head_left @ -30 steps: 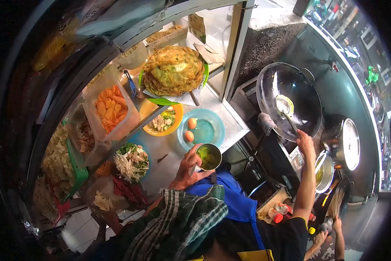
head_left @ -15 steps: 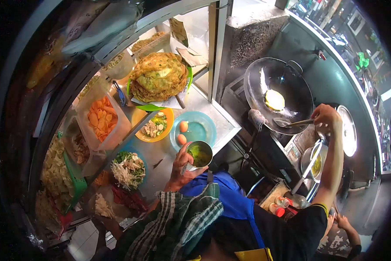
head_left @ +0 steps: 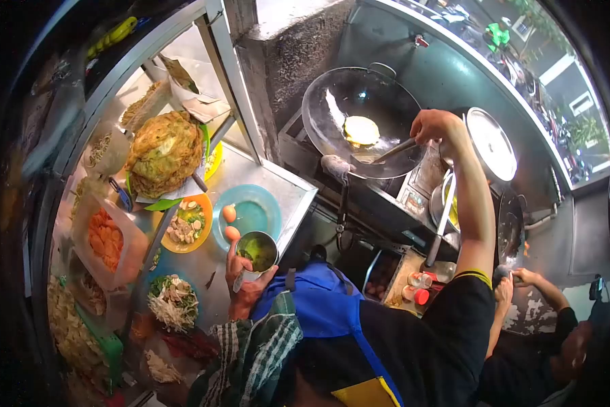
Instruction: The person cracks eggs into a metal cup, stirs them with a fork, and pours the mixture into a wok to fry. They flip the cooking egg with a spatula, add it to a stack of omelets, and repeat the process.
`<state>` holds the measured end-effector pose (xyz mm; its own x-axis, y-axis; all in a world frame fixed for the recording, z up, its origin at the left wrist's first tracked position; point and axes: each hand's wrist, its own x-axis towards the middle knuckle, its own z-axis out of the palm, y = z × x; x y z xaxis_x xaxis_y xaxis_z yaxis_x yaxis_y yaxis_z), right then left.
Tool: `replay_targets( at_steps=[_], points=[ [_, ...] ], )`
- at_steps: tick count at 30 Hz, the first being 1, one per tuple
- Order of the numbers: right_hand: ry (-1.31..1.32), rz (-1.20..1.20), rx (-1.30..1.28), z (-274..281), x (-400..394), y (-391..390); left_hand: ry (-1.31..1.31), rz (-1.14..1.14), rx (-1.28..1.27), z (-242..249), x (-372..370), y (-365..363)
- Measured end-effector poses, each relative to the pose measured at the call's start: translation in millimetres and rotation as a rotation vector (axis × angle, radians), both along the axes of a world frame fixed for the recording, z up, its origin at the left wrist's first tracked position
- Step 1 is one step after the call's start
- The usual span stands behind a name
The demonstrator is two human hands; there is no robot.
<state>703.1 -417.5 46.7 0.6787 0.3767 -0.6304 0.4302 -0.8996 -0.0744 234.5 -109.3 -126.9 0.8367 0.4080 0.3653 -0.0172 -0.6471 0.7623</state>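
Note:
My left hand (head_left: 248, 277) is wrapped round a metal cup (head_left: 257, 252) with yellow-green contents, close to the blue plate (head_left: 267, 216). Two eggs, an upper one (head_left: 229, 214) and a lower one (head_left: 232, 233), rest at that plate's left side. With my right hand (head_left: 438, 127) I grip the handle of a metal ladle (head_left: 394, 150), its head low inside the black wok (head_left: 318, 115). A round yellow-white egg piece (head_left: 361, 131) lies in the wok, just above the ladle's head and apart from my hand.
An orange plate (head_left: 204, 239) and a bowl of shredded food (head_left: 172, 302) stand left, below stacked fried omelettes (head_left: 164, 154). A pot lid (head_left: 491, 144) leans behind my right arm. Red-capped jars (head_left: 421, 296) stand below. At lower right, a co-worker's hands (head_left: 505, 289) hold something beside another wok (head_left: 511, 227).
The whole view has swung right, so the stall and wok appear further left. The ladle head has shifted nearer the egg piece. More of the co-worker shows at lower right.

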Motion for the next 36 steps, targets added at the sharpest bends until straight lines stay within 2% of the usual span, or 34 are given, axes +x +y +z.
replay_targets(
  at_steps=[2, 5, 9, 13, 17, 20, 28, 31, 33, 36],
  points=[
    [-0.005, -0.012, -0.014, 3.4, -5.6, 6.4, -0.011, 0.004, 0.001, 1.7, 0.0, -0.5],
    [-0.027, -0.012, 0.039, -21.7, -2.5, 7.9, -0.003, 0.006, 0.03, 6.1, 3.4, -2.1],
    [-0.314, 0.086, 0.103, -59.5, -14.4, 7.8, -0.017, 0.0, 0.026, 5.6, 3.5, -2.7],
    [-0.233, 0.033, -0.017, -37.8, -10.5, 5.9, -0.023, -0.01, -0.012, 11.0, 4.1, -3.3],
    [-0.073, -0.01, 0.012, -0.1, -11.1, -1.7, -0.031, -0.003, -0.013, 1.8, 1.3, -2.4],
    [-0.036, 0.01, 0.029, 5.6, -12.6, -3.9, -0.027, 0.008, -0.047, -1.0, 0.6, -2.6],
    [-0.127, 0.014, 0.043, -37.9, -11.2, 8.2, -0.025, 0.016, -0.016, 6.3, 2.0, -4.6],
    [-0.136, -0.024, 0.081, -36.0, -10.2, 9.1, -0.028, 0.01, 0.008, 4.5, 2.1, -2.5],
    [-0.067, 0.033, 0.025, -24.1, -5.8, 5.1, -0.025, 0.011, 0.025, 1.8, 1.6, -1.3],
    [-0.116, 0.024, 0.04, -30.8, -19.0, 2.3, -0.046, 0.015, -0.047, -1.5, 0.9, -2.5]
  ],
)
